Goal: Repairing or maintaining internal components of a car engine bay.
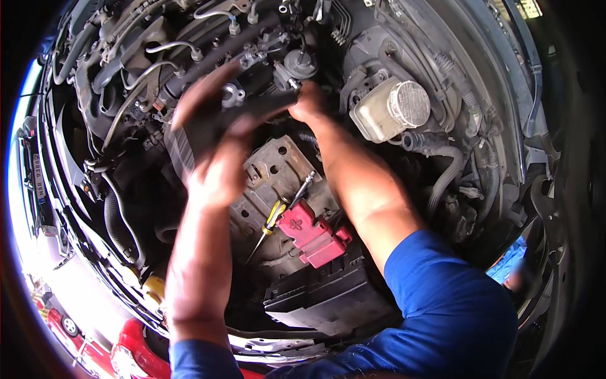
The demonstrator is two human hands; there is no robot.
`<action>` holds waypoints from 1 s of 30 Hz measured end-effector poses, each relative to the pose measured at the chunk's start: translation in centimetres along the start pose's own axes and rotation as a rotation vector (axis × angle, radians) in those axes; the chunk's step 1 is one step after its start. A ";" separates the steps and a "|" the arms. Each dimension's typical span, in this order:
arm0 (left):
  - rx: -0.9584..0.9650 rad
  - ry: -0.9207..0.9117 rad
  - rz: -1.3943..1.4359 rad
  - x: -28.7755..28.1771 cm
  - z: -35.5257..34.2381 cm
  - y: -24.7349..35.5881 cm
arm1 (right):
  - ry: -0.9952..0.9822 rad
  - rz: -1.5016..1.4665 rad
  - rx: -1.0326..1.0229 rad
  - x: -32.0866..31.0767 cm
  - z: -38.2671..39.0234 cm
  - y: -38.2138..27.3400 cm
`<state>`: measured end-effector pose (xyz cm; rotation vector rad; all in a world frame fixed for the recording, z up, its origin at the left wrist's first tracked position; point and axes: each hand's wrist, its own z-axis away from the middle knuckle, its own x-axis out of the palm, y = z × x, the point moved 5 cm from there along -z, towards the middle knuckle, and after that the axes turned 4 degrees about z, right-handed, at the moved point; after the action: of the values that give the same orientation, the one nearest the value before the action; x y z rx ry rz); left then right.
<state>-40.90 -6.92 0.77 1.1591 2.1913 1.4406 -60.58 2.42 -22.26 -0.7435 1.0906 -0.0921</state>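
Observation:
A black duct-like part (268,106), smeared by motion, lies between my hands above the engine; a ribbed grey-black section shows at its left. My left hand (221,167) is blurred, with its thumb and fingers around the wide left part. The closed right hand (307,104) grips its narrow right end, next to a round metal valve (300,63). Below my hands is a bare metal bracket plate (278,161) with holes. A yellow-handled screwdriver (273,218) and a ratchet-like metal tool (306,186) lie near a red plastic cover (312,234).
A black battery-like box (328,297) stands nearest my body. To the right are a whitish fluid reservoir (375,117) with a round cap and a bent grey hose (448,161). Metal fuel lines (170,47) cross the engine at the far left. A yellow cap (153,287) sits by the front edge.

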 end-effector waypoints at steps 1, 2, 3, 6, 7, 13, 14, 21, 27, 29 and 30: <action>0.263 -0.157 -0.284 2.4 -2.2 0.3 | 0.031 -0.129 -0.078 0.1 -0.1 -0.5; 0.296 -0.227 -0.329 4.1 -3.4 -0.1 | -0.044 -0.337 0.001 0.6 -0.4 -0.2; 0.272 -0.279 -0.207 5.4 -4.6 -0.7 | -0.073 -0.538 -0.023 0.7 -0.6 -0.3; 0.050 -0.252 0.088 7.0 -6.0 -0.9 | 0.006 -0.145 -0.147 0.1 -0.8 -0.1; 0.089 -0.303 -0.096 7.9 -6.5 -0.3 | 0.007 -0.148 -0.136 0.1 -0.8 0.1; 0.416 -0.283 -0.742 15.5 -10.6 0.4 | 0.026 -0.269 -0.137 -0.1 -0.2 -0.3; 0.271 -0.338 -0.706 14.5 -10.1 -0.6 | 0.026 -0.309 -0.130 -0.1 -0.2 -0.4; -0.281 0.161 -0.241 -4.7 5.0 0.0 | 0.038 -0.279 0.031 0.3 0.1 0.2; -0.028 -0.048 0.099 -1.0 2.0 2.0 | 0.016 -0.491 -0.048 1.5 -0.8 0.5; -0.034 -0.168 0.042 2.2 -1.2 0.3 | -0.051 -0.844 0.012 2.7 -1.6 1.0; -0.007 -0.089 -0.007 2.8 -3.0 -0.5 | -0.050 -0.883 0.067 3.2 -1.7 1.6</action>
<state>-44.74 -6.84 2.27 1.1881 2.1270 1.3657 -60.88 1.48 -26.08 -1.1138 0.6399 -0.8491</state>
